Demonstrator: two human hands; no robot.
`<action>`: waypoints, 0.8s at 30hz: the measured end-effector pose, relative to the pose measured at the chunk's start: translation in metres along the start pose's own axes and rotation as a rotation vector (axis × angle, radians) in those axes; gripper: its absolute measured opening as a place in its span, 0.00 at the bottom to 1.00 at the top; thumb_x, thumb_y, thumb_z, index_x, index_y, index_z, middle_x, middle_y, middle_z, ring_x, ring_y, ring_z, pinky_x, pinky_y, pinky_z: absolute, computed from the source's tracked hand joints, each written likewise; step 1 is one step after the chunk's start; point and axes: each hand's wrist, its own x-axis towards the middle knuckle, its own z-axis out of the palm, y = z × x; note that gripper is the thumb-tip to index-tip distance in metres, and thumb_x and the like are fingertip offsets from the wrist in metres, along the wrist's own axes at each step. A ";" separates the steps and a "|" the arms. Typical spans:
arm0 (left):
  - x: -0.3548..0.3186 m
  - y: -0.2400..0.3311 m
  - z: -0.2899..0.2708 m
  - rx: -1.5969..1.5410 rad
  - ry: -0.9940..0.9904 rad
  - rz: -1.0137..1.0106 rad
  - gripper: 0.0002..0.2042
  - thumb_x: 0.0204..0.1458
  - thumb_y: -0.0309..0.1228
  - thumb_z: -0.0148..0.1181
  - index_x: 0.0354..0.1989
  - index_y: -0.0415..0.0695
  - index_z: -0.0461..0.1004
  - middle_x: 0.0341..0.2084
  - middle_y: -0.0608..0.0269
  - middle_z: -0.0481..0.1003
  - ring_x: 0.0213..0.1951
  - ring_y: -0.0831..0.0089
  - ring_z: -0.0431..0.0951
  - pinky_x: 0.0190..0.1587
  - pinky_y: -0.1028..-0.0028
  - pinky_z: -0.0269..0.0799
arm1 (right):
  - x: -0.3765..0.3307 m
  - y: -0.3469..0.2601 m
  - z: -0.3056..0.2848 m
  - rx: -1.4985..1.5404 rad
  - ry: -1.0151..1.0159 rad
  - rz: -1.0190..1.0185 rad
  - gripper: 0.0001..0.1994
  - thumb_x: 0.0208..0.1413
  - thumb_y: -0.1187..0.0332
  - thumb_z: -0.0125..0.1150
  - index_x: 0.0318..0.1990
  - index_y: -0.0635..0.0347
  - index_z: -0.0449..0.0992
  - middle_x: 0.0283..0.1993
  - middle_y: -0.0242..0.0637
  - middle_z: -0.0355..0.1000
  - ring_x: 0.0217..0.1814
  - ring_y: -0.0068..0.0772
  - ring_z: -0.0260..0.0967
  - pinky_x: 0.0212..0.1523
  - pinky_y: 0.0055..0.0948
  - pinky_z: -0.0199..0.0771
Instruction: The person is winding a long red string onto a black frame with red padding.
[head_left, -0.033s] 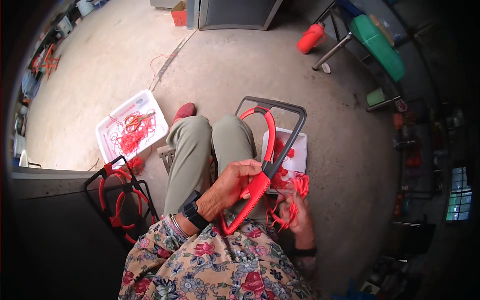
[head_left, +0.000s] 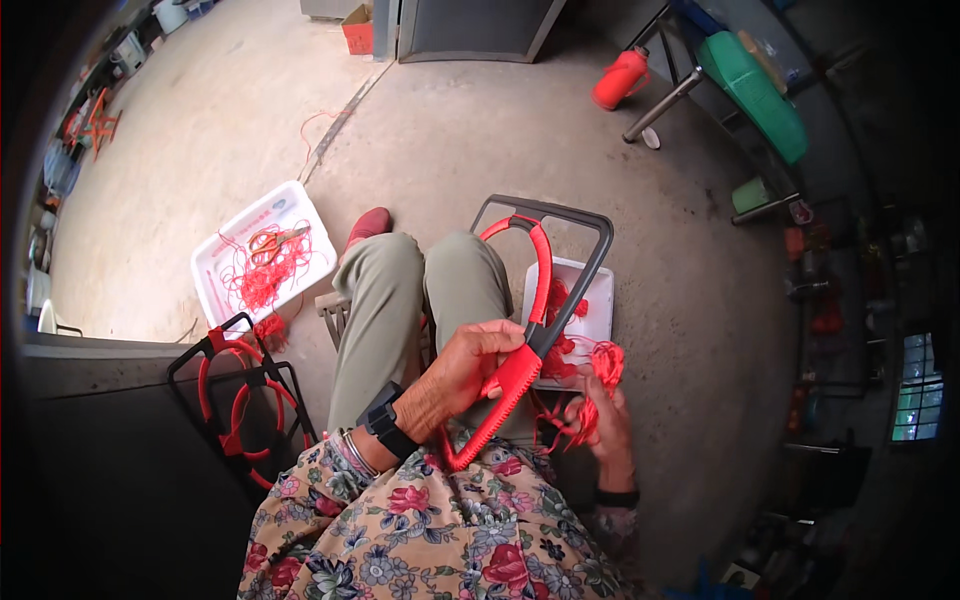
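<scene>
The person sits with the work over the lap. The left hand [head_left: 470, 365] is closed around the red ribbed grip of a red and grey frame [head_left: 535, 300], a long piece with a curved red bow inside a dark grey outer loop. Its long axis runs from the red tip near the person's waist, up and away to the right, with the grey loop end pointing out over the knees toward the concrete floor [head_left: 450, 130]. The right hand [head_left: 600, 415] is curled around a bunch of red threads [head_left: 590, 375] just beside the frame's lower part.

Judged from how things lie, the work looks partly done: two similar black and red frames [head_left: 240, 395] lie stacked at the person's left, and a white tray [head_left: 305, 215] further left holds loose red thread and scissors [head_left: 275, 240]. Another white tray [head_left: 598, 300] under the frame still holds red pieces, so more seems left.
</scene>
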 end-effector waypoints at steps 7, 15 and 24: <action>0.001 -0.016 0.002 0.056 0.005 0.215 0.14 0.54 0.28 0.56 0.48 0.39 0.66 0.34 0.60 0.74 0.31 0.75 0.76 0.33 0.78 0.75 | 0.000 -0.116 0.053 -1.046 0.156 -0.628 0.11 0.51 0.69 0.59 0.40 0.65 0.70 0.34 0.40 0.73 0.32 0.44 0.70 0.32 0.39 0.67; 0.003 -0.022 0.011 -0.028 -0.007 0.388 0.23 0.53 0.28 0.60 0.57 0.40 0.63 0.48 0.62 0.71 0.47 0.76 0.73 0.46 0.71 0.74 | 0.024 -0.120 0.118 -1.656 -0.273 -1.365 0.07 0.41 0.68 0.61 0.30 0.55 0.72 0.29 0.35 0.63 0.37 0.38 0.62 0.38 0.38 0.56; 0.011 -0.022 0.005 -0.019 0.263 0.406 0.07 0.54 0.30 0.60 0.38 0.42 0.74 0.30 0.66 0.77 0.28 0.78 0.76 0.30 0.78 0.76 | -0.011 -0.111 0.066 -0.944 0.113 -1.284 0.06 0.47 0.74 0.62 0.34 0.63 0.76 0.37 0.40 0.73 0.41 0.36 0.71 0.46 0.32 0.66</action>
